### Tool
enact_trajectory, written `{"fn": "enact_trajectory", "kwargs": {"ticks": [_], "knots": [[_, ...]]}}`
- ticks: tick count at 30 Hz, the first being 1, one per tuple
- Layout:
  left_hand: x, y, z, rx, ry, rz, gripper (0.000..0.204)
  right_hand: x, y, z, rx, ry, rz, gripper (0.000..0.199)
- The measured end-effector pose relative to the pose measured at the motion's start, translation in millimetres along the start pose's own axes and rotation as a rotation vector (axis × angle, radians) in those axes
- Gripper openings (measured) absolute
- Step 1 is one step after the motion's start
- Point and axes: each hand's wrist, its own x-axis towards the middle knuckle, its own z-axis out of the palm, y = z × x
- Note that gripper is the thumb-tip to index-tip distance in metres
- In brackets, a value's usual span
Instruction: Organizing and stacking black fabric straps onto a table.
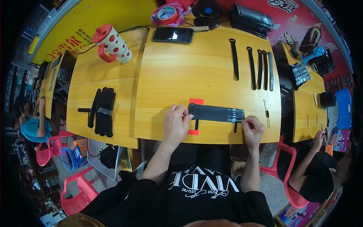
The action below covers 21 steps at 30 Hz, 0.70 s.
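Yellow wood table (170, 75) from where I stand, yellow wall (56, 38) and red wall (223, 13) behind. Flat black band (211, 112) lies near the table's front edge, stretched between both hands. Left hand (177, 123): thumb and fingertips pinching the band's holed end. Right hand (253, 129): thumb and finger pinching the other end's near corner, by the pale marks. Red tape (196, 101) sticks out under the band, just beside the left fingertips; thin black strips poke out too. Closest obstacle: pen-like stick (267, 113), just right of the right fingers. Beyond those fingers, loose black straps (234, 60) in a row; farther, a pile of black packs (251, 20). Well ahead of the left fingers: phone (173, 34), tape roll (167, 15), small fan (207, 11). Well left of them: bundled straps (104, 113), spotted cup (121, 47) farther off. Co-workers sit at tables well out on either side, pink chair (77, 193) behind the left hand.
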Motion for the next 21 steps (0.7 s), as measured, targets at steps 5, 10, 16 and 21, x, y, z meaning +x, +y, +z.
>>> {"fn": "enact_trajectory", "kwargs": {"ticks": [5, 10, 16, 21], "knots": [[-8.7, -8.4, -2.3, 0.094, 0.182, 0.063, 0.013, -6.2, 1.9, -2.0, -0.016, 0.002, -0.143, 0.007], [-42.2, 24.4, 2.7, 0.296, 0.000, 0.411, 0.050, -19.6, 7.9, -4.4, -0.172, 0.139, -0.251, 0.020], [-46.1, 2.8, -4.6, 0.614, -0.260, 0.389, 0.085, -39.6, -15.9, -0.2, -0.932, -0.074, -0.358, 0.048], [-43.4, -0.3, -6.4, 0.560, -0.247, 0.402, 0.081, -14.8, -34.6, -0.3, -0.909, -0.151, -0.249, 0.043]]}}
